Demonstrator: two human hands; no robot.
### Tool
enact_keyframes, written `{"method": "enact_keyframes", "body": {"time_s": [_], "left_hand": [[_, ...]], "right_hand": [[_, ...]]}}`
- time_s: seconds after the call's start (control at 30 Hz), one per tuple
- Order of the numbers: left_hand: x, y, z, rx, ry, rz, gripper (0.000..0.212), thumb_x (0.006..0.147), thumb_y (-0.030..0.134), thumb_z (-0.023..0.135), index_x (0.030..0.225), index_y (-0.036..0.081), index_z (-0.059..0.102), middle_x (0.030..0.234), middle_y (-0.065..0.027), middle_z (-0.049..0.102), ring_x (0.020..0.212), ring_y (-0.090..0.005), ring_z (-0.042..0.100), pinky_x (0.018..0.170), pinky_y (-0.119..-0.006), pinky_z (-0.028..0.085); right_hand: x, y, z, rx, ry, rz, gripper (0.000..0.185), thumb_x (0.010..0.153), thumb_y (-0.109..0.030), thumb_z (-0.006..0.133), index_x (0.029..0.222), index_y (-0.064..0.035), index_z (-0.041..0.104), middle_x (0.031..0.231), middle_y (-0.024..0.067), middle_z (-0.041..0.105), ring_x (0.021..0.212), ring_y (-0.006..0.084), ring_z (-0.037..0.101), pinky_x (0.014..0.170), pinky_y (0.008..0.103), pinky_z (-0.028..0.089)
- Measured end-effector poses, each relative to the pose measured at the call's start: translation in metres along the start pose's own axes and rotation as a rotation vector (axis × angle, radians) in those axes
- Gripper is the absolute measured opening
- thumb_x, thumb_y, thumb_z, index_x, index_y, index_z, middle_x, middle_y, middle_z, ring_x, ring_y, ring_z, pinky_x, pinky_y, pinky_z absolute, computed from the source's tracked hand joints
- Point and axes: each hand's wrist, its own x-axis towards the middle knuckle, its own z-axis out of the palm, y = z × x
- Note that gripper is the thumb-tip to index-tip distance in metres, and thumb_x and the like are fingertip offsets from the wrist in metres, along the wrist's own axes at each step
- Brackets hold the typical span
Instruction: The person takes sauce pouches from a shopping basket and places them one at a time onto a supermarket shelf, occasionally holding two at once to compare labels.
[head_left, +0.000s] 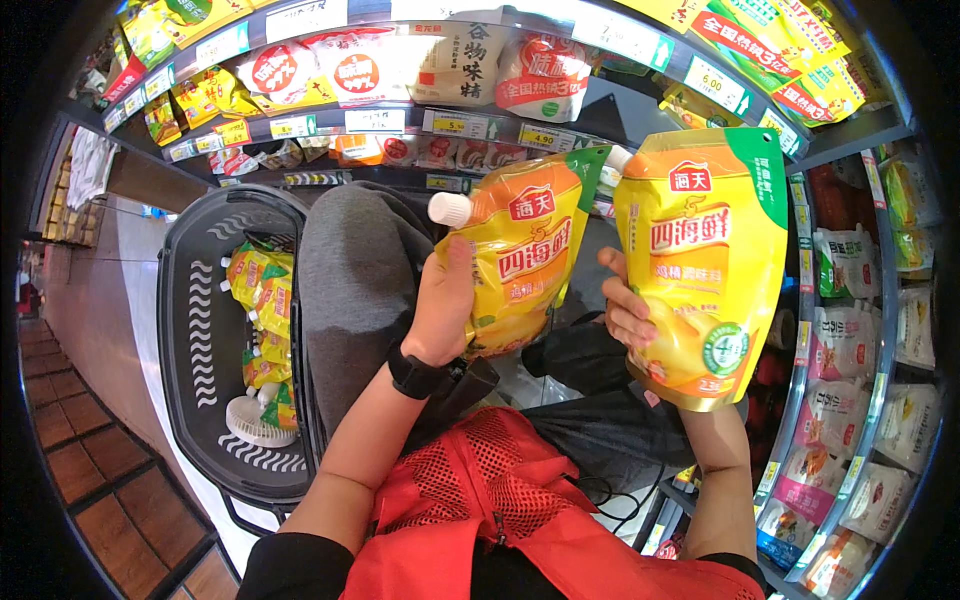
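Note:
Two yellow spouted seasoning pouches with green corners are held up in front of me. My left hand (442, 300) grips the left pouch (525, 255) along its near edge, just below its white screw cap (450, 210). That pouch leans to the right. My right hand (628, 304) is wrapped around the left side of the right pouch (705, 277), fingers showing at its edge and the palm hidden behind. This one stands nearly upright, its white cap (619, 159) at the upper left. The pouches are close together at the top, and both bear printed writing.
To my left, a dark grey plastic shopping basket (180, 315) holds several yellow capped pouches (262, 300) and a small white fan (259, 421). Shelves with bagged seasonings (450, 64) and price tags curve ahead. More packets (844, 345) line the right-hand shelves. A black cable (622, 510) hangs near my lap.

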Motion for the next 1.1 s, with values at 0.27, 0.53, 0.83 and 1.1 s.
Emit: {"method": "enact_keyframes", "body": {"time_s": [0.27,0.53,0.83,1.1], "left_hand": [[-0.001,-0.002,0.003,0.0,0.023,-0.074,0.039,0.09,0.03,0.034,0.109,-0.002,0.042,0.101,-0.01,0.054,0.09,-0.0158,0.054,0.077,-0.028,0.044],[-0.005,-0.011,0.0,0.111,0.011,-0.084,0.03,0.091,0.019,0.033,0.111,-0.001,0.04,0.104,-0.009,0.052,0.093,-0.0153,0.052,0.079,-0.028,0.043],[-0.003,-0.01,0.004,-0.063,0.027,-0.096,0.028,0.089,0.014,0.033,0.111,-0.001,0.041,0.105,-0.0086,0.052,0.096,-0.0151,0.05,0.082,-0.028,0.04],[-0.009,-0.008,-0.002,-0.08,-0.24,-0.04,0.036,0.076,-0.001,0.051,0.111,-0.001,0.043,0.103,-0.006,0.053,0.094,-0.013,0.051,0.081,-0.027,0.041]], "right_hand": [[0.023,0.02,0.04,0.216,-0.017,0.402,0.051,0.071,-0.042,0.055,0.09,0.0007,0.035,0.062,0.0153,0.048,0.045,0.0235,0.052,0.039,0.0267,0.042],[0.025,0.044,0.031,0.345,0.013,0.501,0.047,0.073,-0.041,0.053,0.085,0.0009,0.035,0.061,0.0164,0.046,0.045,0.0239,0.05,0.038,0.0261,0.041],[0.027,0.055,0.014,0.476,-0.128,0.568,0.052,0.074,-0.043,0.051,0.092,0.003,0.036,0.064,0.0162,0.045,0.049,0.0276,0.051,0.042,0.0313,0.042],[0.035,0.067,-0.002,0.604,-0.27,0.638,0.053,0.076,-0.044,0.048,0.096,0.0037,0.037,0.068,0.017,0.046,0.057,0.0308,0.052,0.048,0.0358,0.043]]}}
